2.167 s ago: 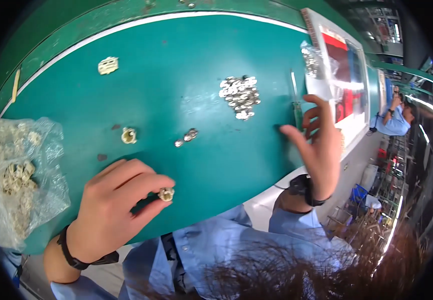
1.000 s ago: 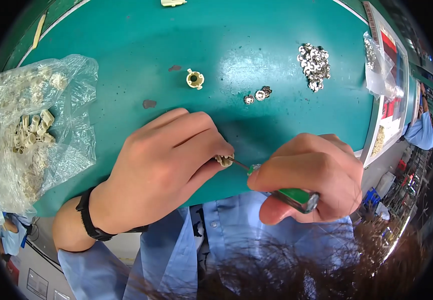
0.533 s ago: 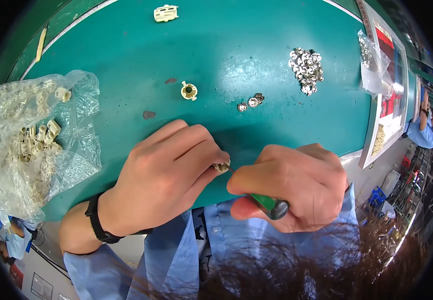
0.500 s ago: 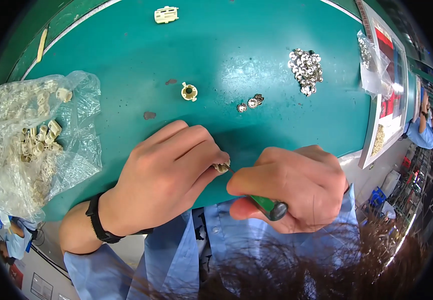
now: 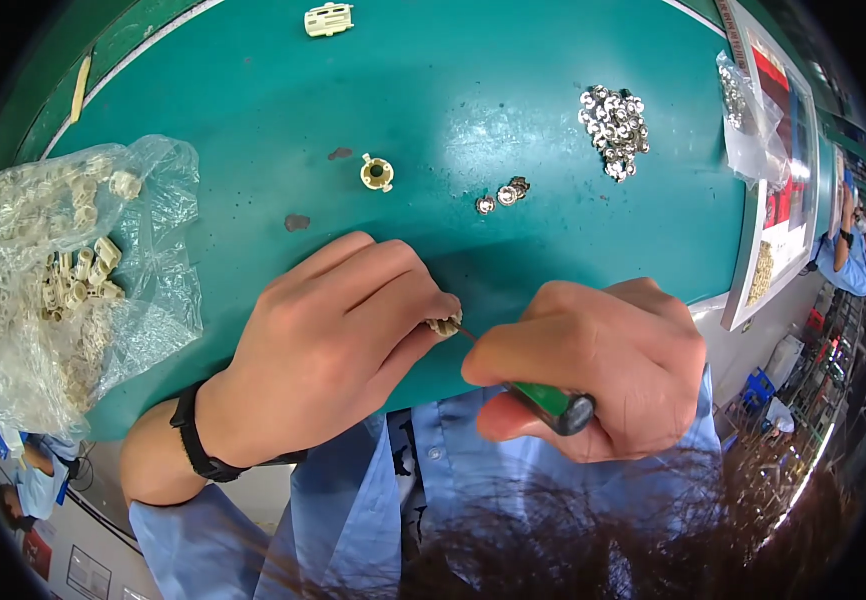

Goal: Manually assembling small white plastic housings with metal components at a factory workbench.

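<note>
Over the near edge of the green table, my left hand (image 5: 328,335) pinches a small cream plastic part (image 5: 445,325) between thumb and fingers, which cover most of it. My right hand (image 5: 593,365) is closed around a screwdriver (image 5: 551,402) with a green and black handle. Its thin shaft points left and reaches the cream part; the tip's exact contact is hidden. Beyond my hands lies a round cream plastic piece (image 5: 377,173) with side tabs. A few small shiny metal pieces (image 5: 508,194) lie to its right.
A clear plastic bag (image 5: 158,290) of cream parts spreads at the left. A pile of shiny metal pieces (image 5: 614,130) sits at the far right, near a white-framed board (image 5: 750,260). Another cream part (image 5: 329,20) lies at the far edge. Other people are in the background.
My right hand and the screwdriver have shifted slightly to the right. The left hand still pinches the cream part, almost in place. The whole view has moved a little.
</note>
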Demonstrator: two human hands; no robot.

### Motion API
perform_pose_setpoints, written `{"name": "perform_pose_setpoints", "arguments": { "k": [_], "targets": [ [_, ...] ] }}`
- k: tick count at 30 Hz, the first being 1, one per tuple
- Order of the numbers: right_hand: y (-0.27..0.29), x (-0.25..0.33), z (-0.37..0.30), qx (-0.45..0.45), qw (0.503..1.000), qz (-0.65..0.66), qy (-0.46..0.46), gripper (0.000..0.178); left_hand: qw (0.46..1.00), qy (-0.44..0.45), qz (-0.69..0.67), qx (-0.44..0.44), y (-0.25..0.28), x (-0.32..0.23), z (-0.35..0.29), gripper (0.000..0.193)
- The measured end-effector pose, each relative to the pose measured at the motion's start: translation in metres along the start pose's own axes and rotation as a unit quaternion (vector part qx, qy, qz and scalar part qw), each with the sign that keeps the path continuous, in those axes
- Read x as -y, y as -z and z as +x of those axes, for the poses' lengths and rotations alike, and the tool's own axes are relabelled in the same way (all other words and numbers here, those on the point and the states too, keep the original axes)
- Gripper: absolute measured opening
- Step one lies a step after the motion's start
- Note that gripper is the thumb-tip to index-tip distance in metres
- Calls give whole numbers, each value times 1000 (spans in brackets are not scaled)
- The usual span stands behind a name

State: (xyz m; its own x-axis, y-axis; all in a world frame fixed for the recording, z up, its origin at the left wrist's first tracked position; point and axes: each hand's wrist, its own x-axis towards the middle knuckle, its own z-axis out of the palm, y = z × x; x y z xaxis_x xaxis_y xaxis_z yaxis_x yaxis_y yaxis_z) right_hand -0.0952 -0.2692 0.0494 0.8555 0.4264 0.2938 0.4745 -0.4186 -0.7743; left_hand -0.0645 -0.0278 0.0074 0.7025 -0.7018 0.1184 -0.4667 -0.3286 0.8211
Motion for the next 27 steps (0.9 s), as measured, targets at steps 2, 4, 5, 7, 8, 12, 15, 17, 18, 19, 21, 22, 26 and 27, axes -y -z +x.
{"name": "perform_pose_setpoints", "arguments": {
  "k": [2,4,5,7,8,12,15,17,18,19,21,22,26,27],
  "targets": [
    [1,2,2,12,1000,-1,-7,33,1000,-2,1,-1,0,0,0,24],
    [1,5,4,16,1000,-4,-12,32,1000,-4,3,1,1,-1,2,25],
    [1,6,5,19,1000,-7,-16,32,1000,-5,4,2,1,-1,2,25],
    [2,7,5,23,999,-11,-20,32,1000,-4,3,-5,0,-3,2,25],
    [2,7,5,35,999,-19,-13,32,1000,-4,2,-12,-1,-4,2,25],
    [3,2,3,59,998,-26,5,28,1000,-14,1,-19,-1,-2,4,25],
    [10,-11,-3,58,998,-4,11,20,1000,-9,3,-14,1,1,-1,25],
    [38,-39,-30,-44,989,55,132,22,1000,14,8,4,-4,3,-4,26],
    [55,-42,-38,-86,976,75,187,25,1000,11,2,-1,-1,2,-5,26],
    [65,-35,-53,-149,982,-41,108,22,1000,17,-10,-6,2,0,-5,26],
    [83,-34,-81,-230,945,-227,-59,20,999,21,-29,4,1,0,2,27],
    [89,-42,-88,-238,919,-284,-138,23,999,20,-28,9,0,0,3,27],
    [100,-76,-98,-168,914,-326,-173,36,999,39,-28,17,1,1,2,28],
    [101,-80,-95,-172,913,-322,-180,36,999,46,-27,13,1,0,3,27]
  ]
}}
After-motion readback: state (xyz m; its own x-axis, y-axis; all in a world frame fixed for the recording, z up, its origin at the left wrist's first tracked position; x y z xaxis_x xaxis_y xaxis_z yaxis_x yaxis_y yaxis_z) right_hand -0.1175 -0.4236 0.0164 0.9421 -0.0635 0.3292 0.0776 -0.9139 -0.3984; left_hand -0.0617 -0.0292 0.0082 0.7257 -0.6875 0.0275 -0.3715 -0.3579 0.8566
